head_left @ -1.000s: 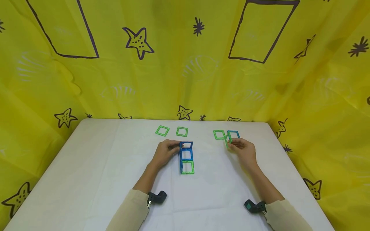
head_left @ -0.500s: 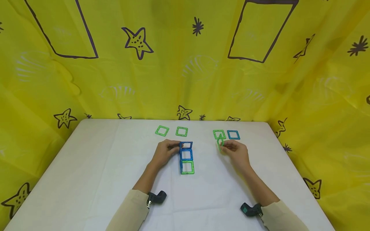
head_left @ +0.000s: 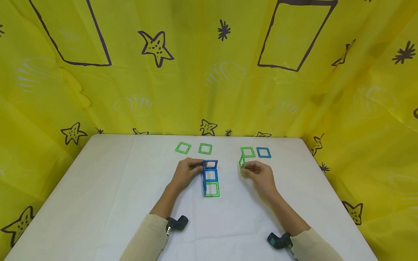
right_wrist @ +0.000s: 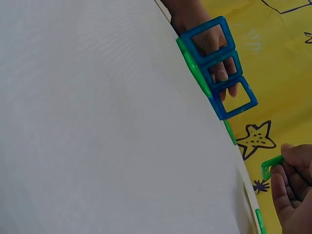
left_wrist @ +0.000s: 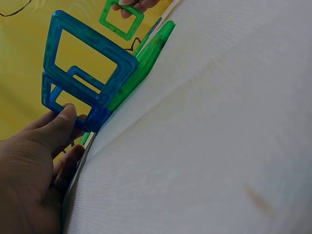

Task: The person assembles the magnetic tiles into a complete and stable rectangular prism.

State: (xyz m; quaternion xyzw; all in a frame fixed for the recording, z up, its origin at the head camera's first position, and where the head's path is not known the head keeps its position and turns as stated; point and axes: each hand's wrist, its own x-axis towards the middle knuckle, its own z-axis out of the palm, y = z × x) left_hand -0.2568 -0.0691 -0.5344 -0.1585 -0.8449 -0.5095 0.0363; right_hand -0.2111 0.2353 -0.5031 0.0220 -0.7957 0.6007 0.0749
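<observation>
Near the middle of the table my left hand (head_left: 185, 174) holds a structure of magnetic tiles, thumb and fingers at a blue upright tile (left_wrist: 80, 114). Its flat part includes a green square tile (head_left: 212, 195) at the near end with a blue square (head_left: 210, 180) behind it. Blue tiles stand along the left side, and another blue tile (head_left: 210, 161) rises at the far end. To the right, my right hand (head_left: 262, 177) pinches a green square magnetic tile (left_wrist: 114, 29) between thumb and fingers, raised and apart from the structure.
Two loose green tiles (head_left: 178, 146) lie beyond the structure toward the back edge. A green tile (head_left: 247, 147) and a blue tile (head_left: 262, 148) lie side by side behind my right hand. A yellow curtain (head_left: 183, 98) hangs behind the white table (head_left: 130, 188).
My right hand has moved left with the green tile, from in front of the loose blue tile toward the structure. My left hand and the structure have stayed in place.
</observation>
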